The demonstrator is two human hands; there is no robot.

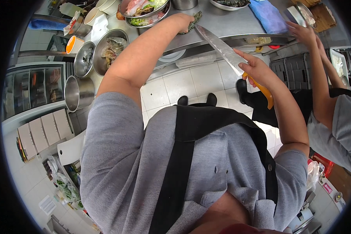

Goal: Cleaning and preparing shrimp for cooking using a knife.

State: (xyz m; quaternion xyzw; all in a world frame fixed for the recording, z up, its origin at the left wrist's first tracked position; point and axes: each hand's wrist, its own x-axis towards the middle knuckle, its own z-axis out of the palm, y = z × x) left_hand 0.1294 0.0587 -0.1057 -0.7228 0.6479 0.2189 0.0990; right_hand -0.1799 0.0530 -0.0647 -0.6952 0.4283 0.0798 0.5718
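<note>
knife point(221, 47), long-bladed with a yellow handle, sits in the right hand point(257, 70) – the fingers are wrapped around the grip, with one finger stretched out by the heel of the blade. the blade slants to the far left, its tip just beside a dark greenish prawn point(195, 21) that lies near the front edge of the steel table point(234, 21). whether tip and prawn touch is hard to tell. the left hand point(184, 23) reaches across to the prawn, its fingers narrow and closed on the left side of it; their undersides are hidden.

to the far left of the prawn, a metal bowl point(123, 10) holds pale meat and chopped greens, above a second bowl point(151, 22). to its far right stands a shallow dish point(240, 7) of dark pieces, with a blue bag point(270, 17) farther right.

left of the left forearm, a deep bowl point(99, 58) holds brownish, shell-like scraps – a smaller bowl point(77, 64) of greyish pieces stands just beside it, and a steel pot point(72, 95) nearer. at the right, a co-worker's hands point(303, 34) are near a metal container point(295, 16).
</note>
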